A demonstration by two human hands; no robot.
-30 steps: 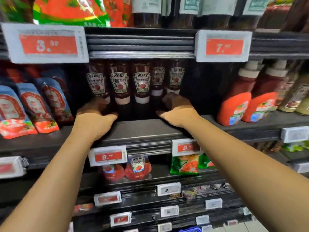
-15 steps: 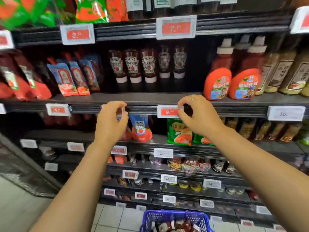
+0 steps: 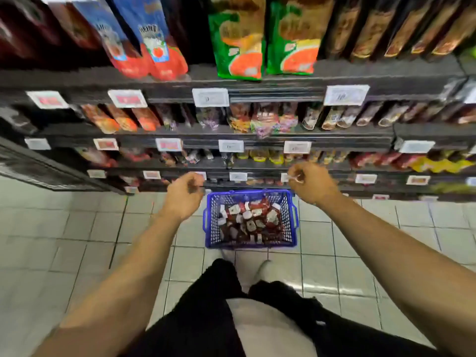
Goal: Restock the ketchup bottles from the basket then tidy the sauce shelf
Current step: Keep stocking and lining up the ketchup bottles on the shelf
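Blue plastic mesh forms the basket (image 3: 251,244), which stands on the tiled floor (image 3: 64,240) just in front of the shelves (image 3: 257,82), between the person's outstretched arms. It holds a heap of ketchup bottles (image 3: 248,222), dark red with white caps and labels, lying jumbled on their sides; the pile fills most of the bottom, so by the look of it plenty of stock is left to move. The left hand (image 3: 184,197) hangs above the basket's left rim, fingers loosely curled and nothing in its grasp. The right hand (image 3: 313,182) hovers over the far right corner, also half closed and apparently empty, though a small pale glint at the fingers is too blurred to name. Neither hand touches the basket or a bottle. The row on the shelves where such bottles would go is out of view here, so how full it is cannot be told. On the shelves that show, pouches (image 3: 154,47) and packets stand fairly upright behind their price tags (image 3: 210,97), though motion blur hides any disorder. The judgement: restocking is at best partway, with the next pick not yet begun and the tidying probably still to come.
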